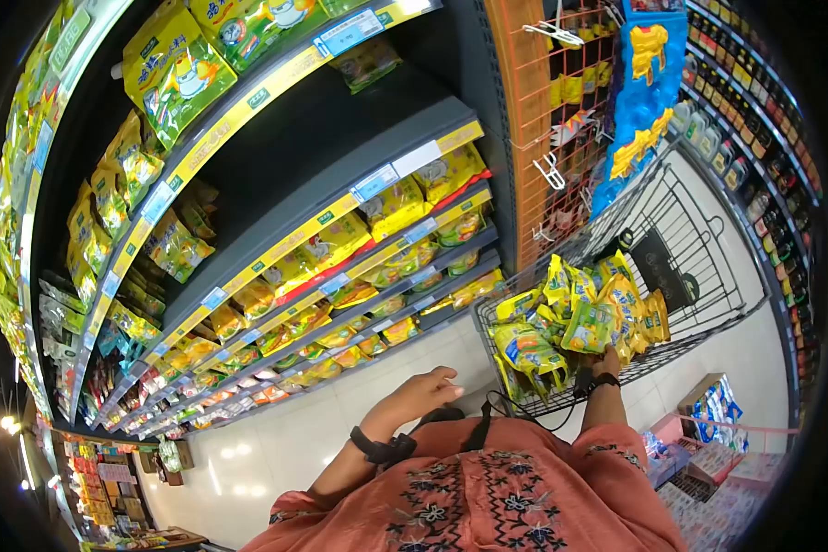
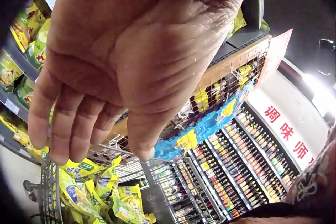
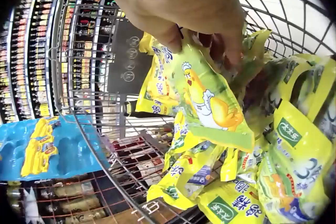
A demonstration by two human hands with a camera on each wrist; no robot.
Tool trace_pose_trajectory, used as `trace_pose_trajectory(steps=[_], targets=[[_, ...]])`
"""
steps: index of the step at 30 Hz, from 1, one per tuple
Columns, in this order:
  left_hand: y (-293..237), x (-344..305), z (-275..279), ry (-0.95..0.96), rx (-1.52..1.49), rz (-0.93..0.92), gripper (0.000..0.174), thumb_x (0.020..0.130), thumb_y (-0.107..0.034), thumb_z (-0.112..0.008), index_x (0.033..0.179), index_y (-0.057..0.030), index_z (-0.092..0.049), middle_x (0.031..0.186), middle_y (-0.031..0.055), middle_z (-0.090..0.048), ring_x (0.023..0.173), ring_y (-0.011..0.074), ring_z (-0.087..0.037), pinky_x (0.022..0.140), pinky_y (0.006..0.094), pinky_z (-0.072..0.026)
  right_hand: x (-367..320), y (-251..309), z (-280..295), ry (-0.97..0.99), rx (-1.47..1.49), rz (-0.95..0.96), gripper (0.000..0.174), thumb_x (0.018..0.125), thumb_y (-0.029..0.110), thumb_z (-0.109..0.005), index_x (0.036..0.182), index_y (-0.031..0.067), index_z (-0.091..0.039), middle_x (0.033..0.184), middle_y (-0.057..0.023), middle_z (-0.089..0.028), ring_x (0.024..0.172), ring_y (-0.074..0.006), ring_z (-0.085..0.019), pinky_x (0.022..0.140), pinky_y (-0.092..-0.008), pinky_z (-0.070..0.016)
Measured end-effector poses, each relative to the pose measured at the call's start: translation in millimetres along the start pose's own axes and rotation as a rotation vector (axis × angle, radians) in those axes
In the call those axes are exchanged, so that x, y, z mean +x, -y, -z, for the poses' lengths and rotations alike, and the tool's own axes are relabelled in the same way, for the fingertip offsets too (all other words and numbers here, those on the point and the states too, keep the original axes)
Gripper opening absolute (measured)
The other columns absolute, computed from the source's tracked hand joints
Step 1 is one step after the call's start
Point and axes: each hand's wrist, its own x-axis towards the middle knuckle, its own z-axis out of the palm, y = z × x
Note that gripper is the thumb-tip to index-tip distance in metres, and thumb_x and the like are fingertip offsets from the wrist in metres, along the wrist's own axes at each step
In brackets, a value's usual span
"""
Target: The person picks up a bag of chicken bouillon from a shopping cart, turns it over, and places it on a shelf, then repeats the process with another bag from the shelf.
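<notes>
My right hand (image 1: 602, 366) is over the shopping cart (image 1: 664, 267). In the right wrist view its thumb and fingers pinch the top edge of a green-and-yellow seasoning packet (image 3: 210, 95) with a cartoon chicken on it. That packet hangs tilted over a heap of similar yellow packets (image 3: 294, 161) in the cart. My left hand (image 1: 420, 397) holds nothing and hovers in front of my body, left of the cart. Its palm and loosely extended fingers (image 2: 89, 116) show in the left wrist view.
Shelves (image 1: 294, 248) stocked with yellow and green packets curve along the left. A red wire rack (image 1: 561, 101) and a blue display tray (image 1: 637, 101) stand beyond the cart. Bottles line a shelf (image 1: 764, 138) on the right. Boxes (image 1: 718, 460) sit low at the right.
</notes>
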Motion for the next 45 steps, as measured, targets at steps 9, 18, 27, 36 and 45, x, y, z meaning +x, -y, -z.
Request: trace_pose_trajectory(steps=[9, 18, 27, 36, 45], targets=[[12, 18, -4, 0.054, -0.157, -0.07, 0.049, 0.097, -0.034, -0.065, 0.132, -0.0017, -0.053, 0.102, 0.0082, -0.065, 0.091, 0.0156, -0.065, 0.078, 0.0307, -0.0523, -113, 86, -59, -0.037, -0.071, 0.205, 0.032, 0.093, 0.021, -0.061, 0.121, 0.0088, -0.057, 0.111, -0.0095, -0.062, 0.098, -0.0233, -0.062, 0.077, -0.043, -0.0543], [-48, 74, 29, -0.013, -0.398, -0.246, 0.052, 0.098, -0.037, -0.061, 0.134, -0.0006, -0.052, 0.118, 0.0098, -0.063, 0.105, 0.0176, -0.063, 0.084, 0.0303, -0.0515, -269, 184, -120, 0.597, -0.227, 0.186, 0.041, 0.091, 0.011, -0.063, 0.129, 0.0024, -0.051, 0.115, -0.0064, -0.067, 0.1, -0.0134, -0.066, 0.08, -0.0271, -0.0535], [-109, 72, 42, 0.038, -0.789, -0.393, 0.062, 0.097, -0.041, -0.064, 0.141, -0.0012, -0.045, 0.123, 0.0087, -0.061, 0.104, 0.0161, -0.064, 0.085, 0.0295, -0.0536, -352, 174, -195, 0.921, -0.365, 0.12, 0.047, 0.086, 0.013, -0.069, 0.129, -0.0002, -0.056, 0.119, -0.0059, -0.067, 0.107, -0.0136, -0.064, 0.094, -0.0275, -0.0492], [-48, 47, 48, -0.112, -1.035, -0.389, 0.033, 0.099, -0.023, -0.064, 0.126, -0.0044, -0.057, 0.113, 0.007, -0.065, 0.099, 0.0131, -0.063, 0.087, 0.0279, -0.052, -359, 124, -223, 1.07, -0.605, 0.0, 0.046, 0.087, 0.017, -0.074, 0.126, -0.0015, -0.059, 0.114, -0.006, -0.068, 0.101, -0.0116, -0.064, 0.089, -0.0271, -0.0507], [-20, -7, 54, -0.331, -0.861, -0.326, 0.026, 0.102, -0.019, -0.058, 0.123, -0.0035, -0.057, 0.109, 0.0053, -0.066, 0.094, 0.0125, -0.065, 0.084, 0.0273, -0.0532, -374, 91, -248, 1.218, -0.61, -0.083, 0.04, 0.088, 0.014, -0.068, 0.124, -0.0018, -0.058, 0.111, -0.0056, -0.067, 0.096, -0.0099, -0.064, 0.085, -0.0261, -0.0513]])
